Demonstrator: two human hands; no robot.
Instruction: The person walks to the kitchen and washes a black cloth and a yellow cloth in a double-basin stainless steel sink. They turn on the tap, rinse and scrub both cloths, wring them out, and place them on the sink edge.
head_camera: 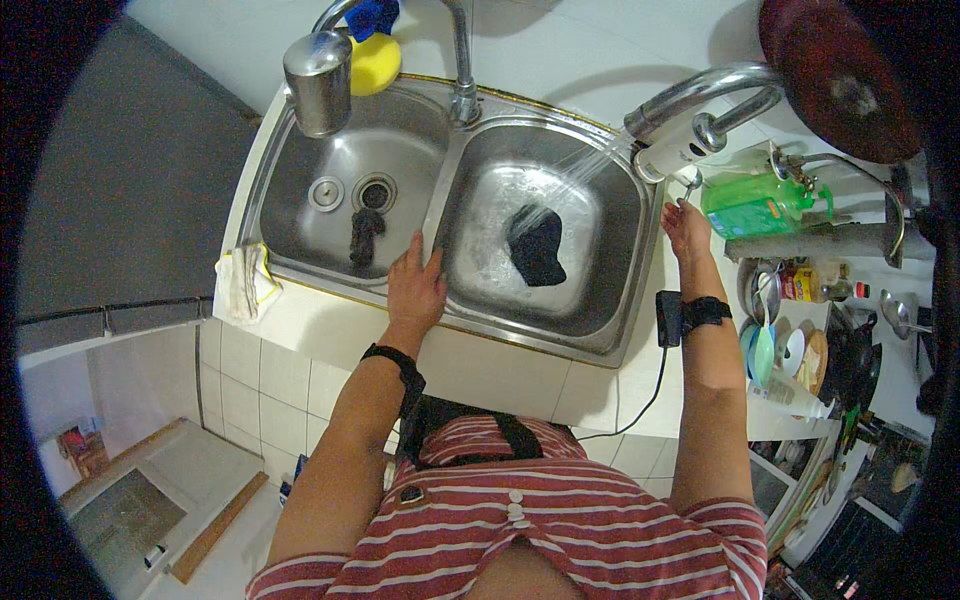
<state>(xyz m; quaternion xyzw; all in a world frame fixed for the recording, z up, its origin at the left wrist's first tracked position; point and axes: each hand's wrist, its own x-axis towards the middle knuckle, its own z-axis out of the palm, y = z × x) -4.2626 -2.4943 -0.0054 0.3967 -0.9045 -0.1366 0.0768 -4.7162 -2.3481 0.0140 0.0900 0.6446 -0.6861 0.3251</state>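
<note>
My left hand [417, 289] rests with spread fingers on the rim between the two basins of the steel sink [442, 187], holding nothing. In the right basin lies a dark wet cloth item [537, 246], perhaps a sock, under a spray from the chrome faucet [697, 86]. My right hand [686, 229] is raised at the counter's right, its fingers close to a small metal lever [691, 184] below the faucet's white filter body [667, 154]; whether they touch it, I cannot tell. Another dark, crumpled wet cloth item [366, 240] lies in the left basin beside the drain [374, 193].
A yellow sponge [375, 66] and blue cloth [371, 19] sit behind the left basin, near a second faucet with a metal filter [318, 82]. A whitish cloth [247, 285] drapes over the left counter edge. Green soap bottles [754, 206] and dishes [795, 352] stand right.
</note>
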